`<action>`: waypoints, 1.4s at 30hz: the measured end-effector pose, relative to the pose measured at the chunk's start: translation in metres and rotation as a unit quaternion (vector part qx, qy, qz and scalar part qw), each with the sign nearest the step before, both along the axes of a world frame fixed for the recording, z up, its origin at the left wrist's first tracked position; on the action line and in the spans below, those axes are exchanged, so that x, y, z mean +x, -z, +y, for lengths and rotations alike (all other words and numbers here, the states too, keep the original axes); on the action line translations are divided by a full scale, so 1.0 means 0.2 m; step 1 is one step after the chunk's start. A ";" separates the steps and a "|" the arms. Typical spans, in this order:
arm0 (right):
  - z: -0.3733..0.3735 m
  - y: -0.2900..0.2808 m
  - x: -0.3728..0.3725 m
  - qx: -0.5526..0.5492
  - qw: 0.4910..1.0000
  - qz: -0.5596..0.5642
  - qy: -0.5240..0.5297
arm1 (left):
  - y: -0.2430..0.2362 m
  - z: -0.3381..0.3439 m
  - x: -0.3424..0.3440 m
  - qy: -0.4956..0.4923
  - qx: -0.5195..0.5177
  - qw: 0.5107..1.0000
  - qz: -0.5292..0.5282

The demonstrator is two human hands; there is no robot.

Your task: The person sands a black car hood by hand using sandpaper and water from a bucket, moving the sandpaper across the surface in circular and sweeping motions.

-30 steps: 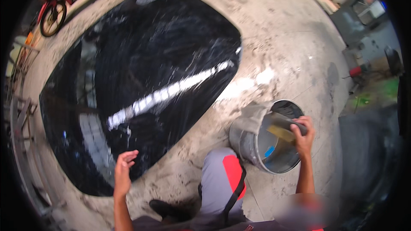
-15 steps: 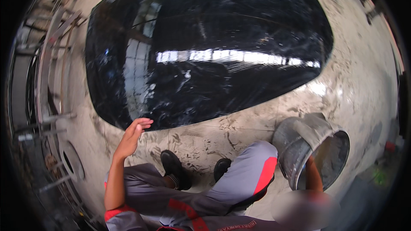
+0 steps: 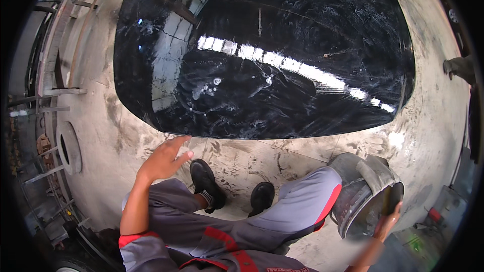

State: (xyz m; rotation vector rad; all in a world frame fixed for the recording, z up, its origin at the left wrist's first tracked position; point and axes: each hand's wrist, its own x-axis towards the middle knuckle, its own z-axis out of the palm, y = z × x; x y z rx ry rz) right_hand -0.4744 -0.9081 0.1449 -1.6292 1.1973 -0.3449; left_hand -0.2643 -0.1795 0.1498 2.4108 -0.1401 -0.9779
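A large, glossy black curved panel (image 3: pixel 302 95), wet and smeared with small bubbles, lies before me on the floor. My left hand (image 3: pixel 162 161) is at its near left edge, fingers stretched and thumb apart, holding nothing. I cannot tell whether the fingertips touch the panel. On my right a dark bucket (image 3: pixel 348 199) stands tilted beside my knee, a grey rag (image 3: pixel 377 174) draped over its rim. My right hand (image 3: pixel 387 221) is at the bucket's mouth, fingers extended upward along the rim's right side. Nothing shows in it, though the palm is partly hidden.
Metal racks (image 3: pixel 48 70) run along the left side, with a round ring-shaped item (image 3: pixel 69 147) beside them. My black shoes (image 3: pixel 205 184) rest on the stained pale floor (image 3: pixel 101 181). A dark object (image 3: pixel 461 69) stands at the far right.
My right hand has risen from deep inside the bucket to its rim. My left hand has turned, its thumb spreading. The view has shifted, so the panel appears rotated.
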 end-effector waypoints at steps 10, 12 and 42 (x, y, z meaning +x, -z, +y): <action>1.31 0.25 1.64 -0.441 0.751 -0.177 -0.458 | -0.28 -0.11 0.01 0.091 -0.037 0.994 -0.045; 1.53 0.38 1.83 -0.483 0.683 -0.139 -0.530 | -0.30 -0.10 0.03 0.090 -0.025 0.994 -0.050; 2.36 0.62 1.38 -0.413 0.590 -0.026 -0.693 | -0.46 0.14 -0.20 0.069 0.015 0.996 -0.053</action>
